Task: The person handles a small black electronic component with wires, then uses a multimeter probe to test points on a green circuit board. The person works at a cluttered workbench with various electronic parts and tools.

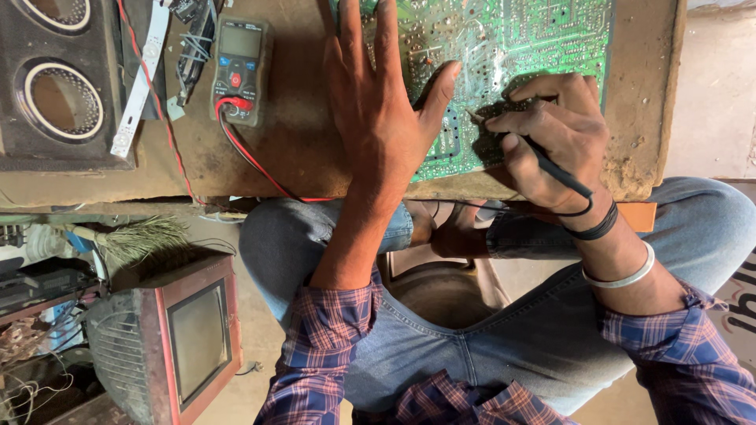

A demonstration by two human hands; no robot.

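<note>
A large green circuit board (543,39) lies solder side up on a worn wooden bench (299,149). My left hand (382,102) rests flat with fingers spread on the board's left edge, holding nothing. My right hand (551,130) pinches a thin black probe (559,169), tip pressed to the board's lower middle. Its black lead loops over my wrist.
A dark multimeter (239,69) with red and black leads lies left of my left hand. A speaker box (59,86) and a white strip (142,75) sit at the bench's far left. An old small television (173,338) and a brush (134,236) are on the floor.
</note>
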